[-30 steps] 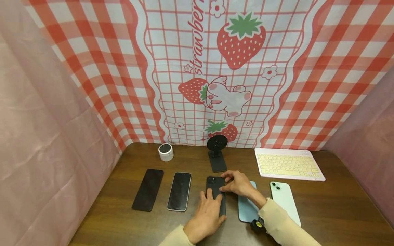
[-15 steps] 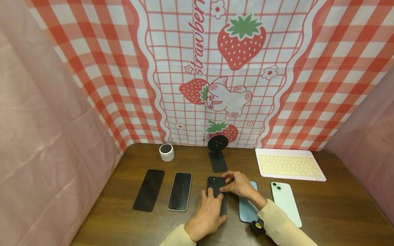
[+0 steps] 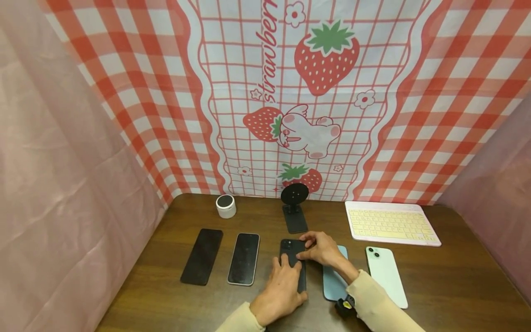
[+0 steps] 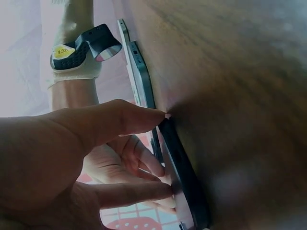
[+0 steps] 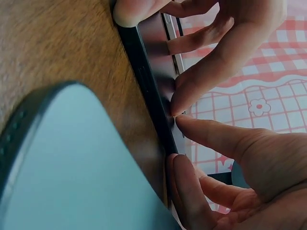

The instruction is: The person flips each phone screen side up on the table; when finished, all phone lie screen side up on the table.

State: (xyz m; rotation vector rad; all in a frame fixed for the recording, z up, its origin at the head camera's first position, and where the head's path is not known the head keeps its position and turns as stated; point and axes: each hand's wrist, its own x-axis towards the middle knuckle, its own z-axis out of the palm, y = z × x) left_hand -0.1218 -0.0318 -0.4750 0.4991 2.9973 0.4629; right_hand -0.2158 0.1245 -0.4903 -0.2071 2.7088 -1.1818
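A black smartphone (image 3: 292,250) lies back up on the wooden table, its camera end away from me. My left hand (image 3: 279,290) holds its lower half, fingertips on the back; in the left wrist view the thumb (image 4: 141,120) meets a corner of the black edge (image 4: 184,177). At the top right corner my right hand (image 3: 323,249) pinches the phone, thumb on the back and fingers curled at the side edge, as the right wrist view shows. Both hands' fingertips almost meet on the back. Under my right forearm lies a light blue phone (image 3: 333,287).
Left of the hands lie a phone with a silver frame (image 3: 244,259) and a black phone (image 3: 202,257). A pale green phone (image 3: 387,276) is on the right. Along the back stand a white round speaker (image 3: 226,207), a black stand (image 3: 294,216) and a keyboard (image 3: 392,223).
Both hands keep the same hold on the black smartphone. The whole head view has shifted slightly, with everything a little further right and lower.
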